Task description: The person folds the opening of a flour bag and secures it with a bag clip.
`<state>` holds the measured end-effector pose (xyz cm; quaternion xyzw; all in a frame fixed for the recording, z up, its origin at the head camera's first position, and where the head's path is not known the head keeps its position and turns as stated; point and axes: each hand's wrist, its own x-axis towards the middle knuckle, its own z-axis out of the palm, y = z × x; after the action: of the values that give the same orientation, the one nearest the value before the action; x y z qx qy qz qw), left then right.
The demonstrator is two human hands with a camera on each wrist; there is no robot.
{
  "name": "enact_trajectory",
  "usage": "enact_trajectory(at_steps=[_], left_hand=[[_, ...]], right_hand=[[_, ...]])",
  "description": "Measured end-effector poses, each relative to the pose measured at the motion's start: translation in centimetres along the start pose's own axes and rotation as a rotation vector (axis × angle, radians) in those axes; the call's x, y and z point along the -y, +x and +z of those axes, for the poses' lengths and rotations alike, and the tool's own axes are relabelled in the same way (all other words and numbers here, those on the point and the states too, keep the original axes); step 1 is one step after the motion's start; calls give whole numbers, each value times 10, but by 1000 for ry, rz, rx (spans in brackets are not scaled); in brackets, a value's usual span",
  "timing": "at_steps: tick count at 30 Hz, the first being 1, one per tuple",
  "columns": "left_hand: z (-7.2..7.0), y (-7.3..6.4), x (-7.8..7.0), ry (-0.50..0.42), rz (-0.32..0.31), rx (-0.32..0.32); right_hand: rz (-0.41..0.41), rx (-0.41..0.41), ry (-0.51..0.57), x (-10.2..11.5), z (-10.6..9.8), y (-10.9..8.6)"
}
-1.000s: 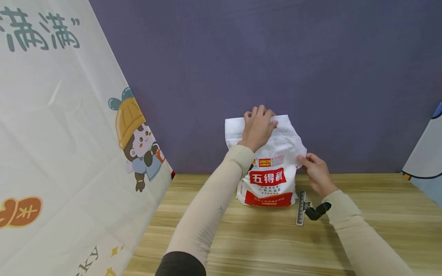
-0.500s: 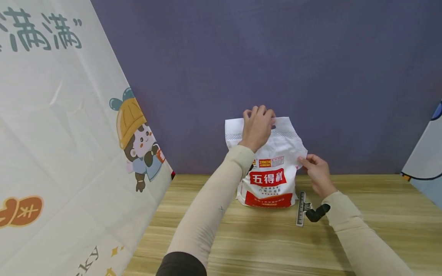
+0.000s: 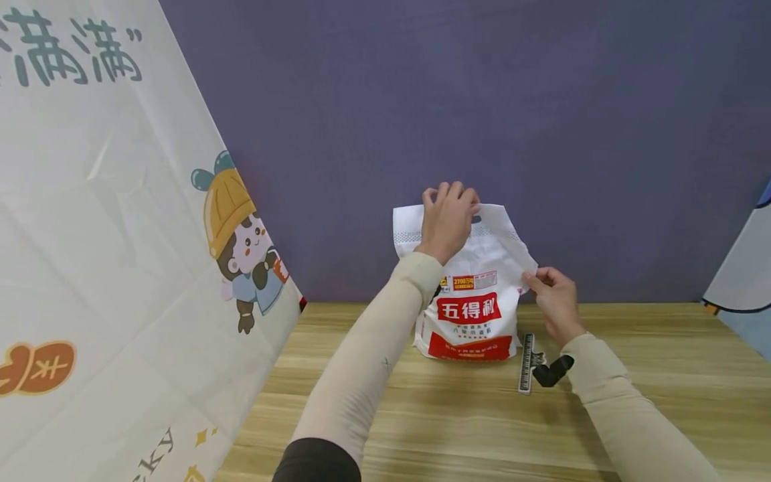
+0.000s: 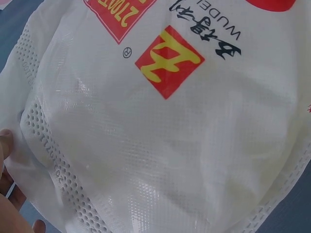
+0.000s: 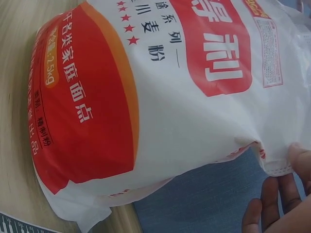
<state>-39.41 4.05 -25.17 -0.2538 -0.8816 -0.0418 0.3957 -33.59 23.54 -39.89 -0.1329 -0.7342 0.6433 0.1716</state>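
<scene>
A white flour bag (image 3: pixel 476 261) with red panels stands upright on the wooden table, close to the dark wall. My left hand (image 3: pixel 447 221) grips its top edge beside a dark handle slot; in the left wrist view only some fingers (image 4: pixel 7 145) show against the white rim. At the bag's right side my right hand (image 3: pixel 554 298) pinches the upper side edge between thumb and fingers. The right wrist view shows this pinch on a stitched corner (image 5: pixel 279 169), with the bag's red lower panel (image 5: pixel 87 107) facing up toward the camera.
A dark strip with ruler-like marks (image 3: pixel 526 365) and a metal part at its side lies right of the bag on the wooden table (image 3: pixel 446 422). Behind stands a dark blue-grey wall (image 3: pixel 337 134). A white printed sheet (image 3: pixel 120 268) slopes along the left.
My left thumb has moved out of sight at the bag's top, showing the handle slot. My right hand has drawn the bag's side edge very slightly outward.
</scene>
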Motion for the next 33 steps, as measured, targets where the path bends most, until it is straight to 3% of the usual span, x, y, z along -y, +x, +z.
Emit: enact_trajectory(at_steps=[19, 33], left_hand=[[5, -3, 1, -15, 8, -16], [7, -7, 3, -73, 52, -33]], right_hand=[[-2, 15, -23, -1, -2, 0], [-14, 35, 153, 3, -7, -3]])
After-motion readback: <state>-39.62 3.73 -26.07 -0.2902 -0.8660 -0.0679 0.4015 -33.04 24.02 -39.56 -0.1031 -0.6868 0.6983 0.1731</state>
